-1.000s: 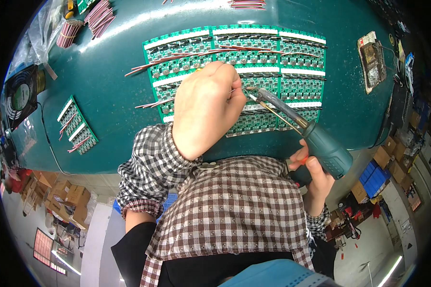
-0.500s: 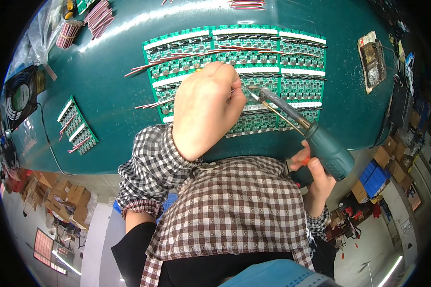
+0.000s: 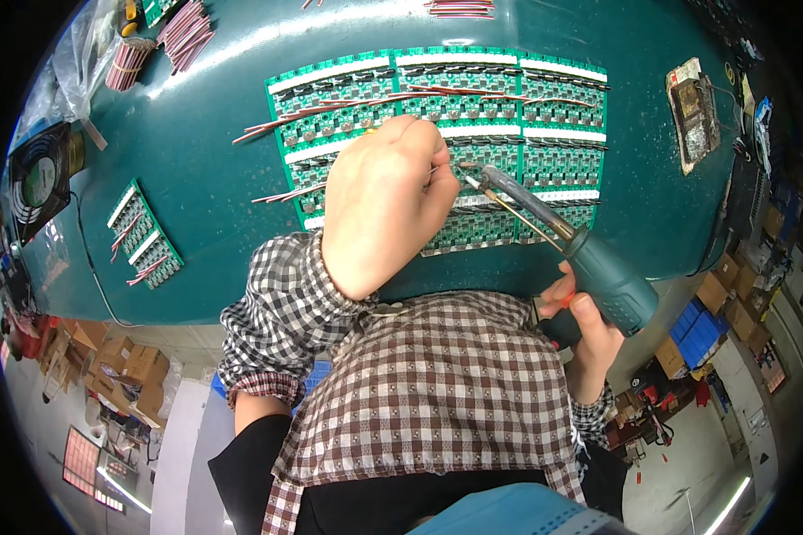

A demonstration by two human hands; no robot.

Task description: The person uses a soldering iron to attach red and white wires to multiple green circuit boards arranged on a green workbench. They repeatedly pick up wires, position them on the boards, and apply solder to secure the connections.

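A sheet of joined green circuit boards (image 3: 562, 165) lies on the table, with white strips, black parts and rows of small components. Over its middle, my left hand (image 3: 384, 205) is closed in a pinch; what the fingertips grip is too small and hidden to make out. Red and white wires (image 3: 290, 193) run under this hand from the left edge of the boards. My right hand (image 3: 595, 339) grips a green soldering gun (image 3: 611, 281) with a red trigger. Its dark tip and thin brass-coloured tube reach the boards just right of my left fingertips.
More red and white wires (image 3: 375, 101) lie across the upper boards. At the left are a smaller board piece (image 3: 143, 234), a black fan (image 3: 40, 181) and wire bundles (image 3: 185, 36). A worn block-like holder (image 3: 692, 116) sits at the right on the green table (image 3: 214, 205).
The soldering gun and its tip have shifted very slightly over the boards. My left hand stays in nearly the same place.
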